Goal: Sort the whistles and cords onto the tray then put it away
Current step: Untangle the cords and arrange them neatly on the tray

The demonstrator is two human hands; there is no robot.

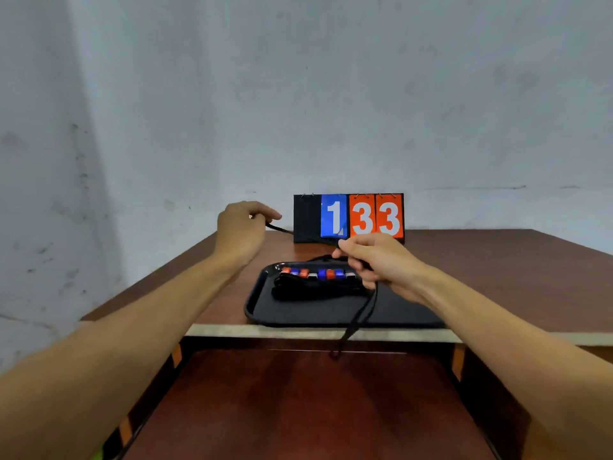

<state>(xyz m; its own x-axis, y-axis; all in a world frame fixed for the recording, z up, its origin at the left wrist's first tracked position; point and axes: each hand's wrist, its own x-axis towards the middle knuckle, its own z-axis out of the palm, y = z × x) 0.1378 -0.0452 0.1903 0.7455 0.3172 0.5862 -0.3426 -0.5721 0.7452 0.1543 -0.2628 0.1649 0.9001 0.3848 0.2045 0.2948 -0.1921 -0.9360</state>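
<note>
A black tray (298, 313) lies at the table's near edge. Along its far side stands a row of several red, blue and silver whistles (316, 273), with a bundle of black cords (315, 288) in front of them. My left hand (243, 227) is raised left of the tray and pinches one end of a black cord (356, 322). My right hand (376, 260) hovers over the tray's right part and grips the same cord. The cord's loose end hangs down past the table edge.
A flip scoreboard (348, 218) reading 1, 3, 3 stands on the brown table (497, 277) behind the tray, against a grey wall. Below the table edge lies a reddish-brown surface (308, 410).
</note>
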